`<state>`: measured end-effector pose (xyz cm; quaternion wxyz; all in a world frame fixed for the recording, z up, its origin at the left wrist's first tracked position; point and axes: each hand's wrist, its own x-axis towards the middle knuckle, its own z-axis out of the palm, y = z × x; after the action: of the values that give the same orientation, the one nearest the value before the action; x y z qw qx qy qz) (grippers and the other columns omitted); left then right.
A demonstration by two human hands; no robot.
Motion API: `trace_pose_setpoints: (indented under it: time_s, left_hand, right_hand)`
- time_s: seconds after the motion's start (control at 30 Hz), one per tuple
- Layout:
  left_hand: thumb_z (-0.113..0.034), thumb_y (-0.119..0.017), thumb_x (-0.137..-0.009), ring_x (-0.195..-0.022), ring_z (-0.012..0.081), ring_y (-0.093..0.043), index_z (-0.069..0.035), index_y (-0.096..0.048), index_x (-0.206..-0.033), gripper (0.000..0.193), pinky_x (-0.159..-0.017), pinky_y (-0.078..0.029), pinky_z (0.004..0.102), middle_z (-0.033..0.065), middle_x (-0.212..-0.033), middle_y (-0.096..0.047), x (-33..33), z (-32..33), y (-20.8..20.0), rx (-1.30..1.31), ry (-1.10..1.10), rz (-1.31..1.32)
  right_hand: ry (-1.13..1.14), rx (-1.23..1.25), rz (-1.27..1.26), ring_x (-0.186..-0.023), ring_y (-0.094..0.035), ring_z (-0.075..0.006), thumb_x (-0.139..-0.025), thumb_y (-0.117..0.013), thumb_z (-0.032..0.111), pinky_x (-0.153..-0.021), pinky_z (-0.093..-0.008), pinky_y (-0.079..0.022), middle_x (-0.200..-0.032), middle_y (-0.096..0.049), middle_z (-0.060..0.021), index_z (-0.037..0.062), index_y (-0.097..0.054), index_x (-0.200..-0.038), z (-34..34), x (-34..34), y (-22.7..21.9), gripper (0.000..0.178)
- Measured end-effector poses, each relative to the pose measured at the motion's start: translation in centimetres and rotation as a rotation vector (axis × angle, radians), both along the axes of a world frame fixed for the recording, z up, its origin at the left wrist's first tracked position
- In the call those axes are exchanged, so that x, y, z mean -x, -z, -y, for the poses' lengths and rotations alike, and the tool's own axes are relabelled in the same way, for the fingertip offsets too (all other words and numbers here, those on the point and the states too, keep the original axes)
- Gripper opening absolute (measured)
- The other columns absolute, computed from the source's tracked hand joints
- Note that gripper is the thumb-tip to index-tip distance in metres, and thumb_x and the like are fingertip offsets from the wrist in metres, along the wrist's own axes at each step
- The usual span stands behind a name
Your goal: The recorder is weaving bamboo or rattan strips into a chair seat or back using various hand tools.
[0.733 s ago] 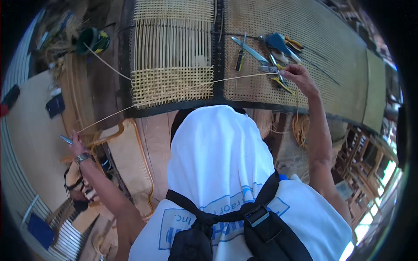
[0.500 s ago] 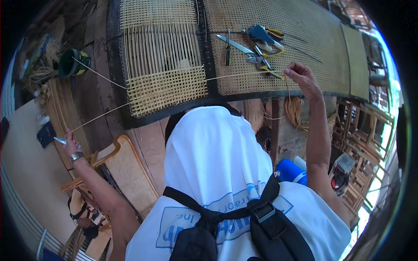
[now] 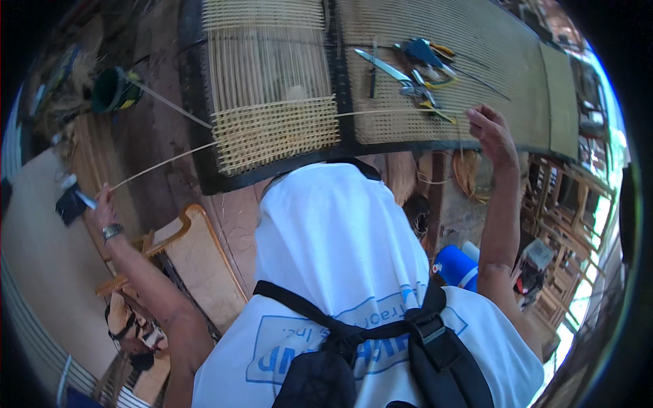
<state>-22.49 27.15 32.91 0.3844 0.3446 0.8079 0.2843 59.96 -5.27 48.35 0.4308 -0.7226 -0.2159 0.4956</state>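
A cane strand [image 3: 164, 166] runs from my left hand [image 3: 103, 211] into the left edge of a half-woven cane panel [image 3: 277, 136]. My left hand is closed on it, with a slim pale tool [image 3: 86, 200] also in the grip; its kind is unclear. On the panel's right side a thin cane strand [image 3: 401, 111] stretches to my right hand [image 3: 494, 136], which pinches it between the fingertips. A loose length hangs below that hand. Whether both lengths are one strand is hidden in the weave. The panel's near part is woven; long parallel strands span its middle.
A knife [image 3: 382, 65], pruning shears [image 3: 415, 87], a dark screwdriver [image 3: 373, 71] and pliers lie on finished cane webbing [image 3: 503, 81] at right. A green bucket [image 3: 109, 92] stands left. A wooden-framed cane piece [image 3: 204, 255] lies below, stacked wooden frames [image 3: 564, 224] at right.
The view has shifted, so the panel and tools sit farther right. My left hand has moved outward from the panel, and my right hand slightly rightward. Both keep hold of cane.
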Motion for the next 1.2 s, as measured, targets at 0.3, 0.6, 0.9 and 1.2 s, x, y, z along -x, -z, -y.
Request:
trace_pose_setpoints:
  time_s: [0.3,0.6,0.9,1.2]
  left_hand:
    - [-0.023,-0.083,-0.080,-0.063,0.0122,-0.066,-0.003,-0.070,-0.082,0.024,-0.059,-0.049,0.0248,0.0054,-0.076,-0.071,-8.1,3.8,-7.1,-0.282,0.163,-0.212]
    - [-0.029,-0.082,-0.081,-0.066,0.0114,-0.065,-0.002,-0.069,-0.079,0.030,-0.066,-0.050,0.0291,0.0053,-0.075,-0.072,-11.8,2.5,-8.4,-0.060,0.418,-0.538]
    - [-0.014,-0.080,-0.083,-0.064,0.0118,-0.063,-0.002,-0.066,-0.079,0.019,-0.061,-0.048,0.0261,0.0042,-0.073,-0.068,-10.7,0.2,-4.8,-0.091,0.416,-0.297]
    - [-0.023,-0.082,-0.082,-0.071,0.0137,-0.069,-0.001,-0.067,-0.082,0.027,-0.069,-0.052,0.0266,0.0068,-0.079,-0.071,-14.2,-0.3,-6.7,-0.059,0.474,-0.303]
  right_hand:
    - [-0.050,0.173,0.018,-0.054,-0.035,-0.0007,-0.089,-0.076,0.022,-0.049,-0.0197,-0.027,-0.070,-0.047,0.0101,0.0110,-0.060,-0.084,1.3,-7.4,4.2,0.020]
    - [-0.095,0.291,0.085,-0.051,-0.034,-0.0010,-0.088,-0.077,0.025,-0.047,-0.0203,-0.026,-0.066,-0.044,0.0109,0.0123,-0.058,-0.080,2.4,-9.5,6.1,0.024]
    - [-0.083,0.301,0.033,-0.051,-0.035,-0.0004,-0.086,-0.078,0.023,-0.048,-0.0203,-0.027,-0.065,-0.043,0.0109,0.0127,-0.057,-0.078,3.9,-10.1,6.0,0.025]
    - [-0.008,0.295,0.062,-0.051,-0.034,0.0000,-0.085,-0.079,0.023,-0.047,-0.0203,-0.026,-0.065,-0.043,0.0110,0.0141,-0.056,-0.076,5.2,-10.7,5.1,0.027]
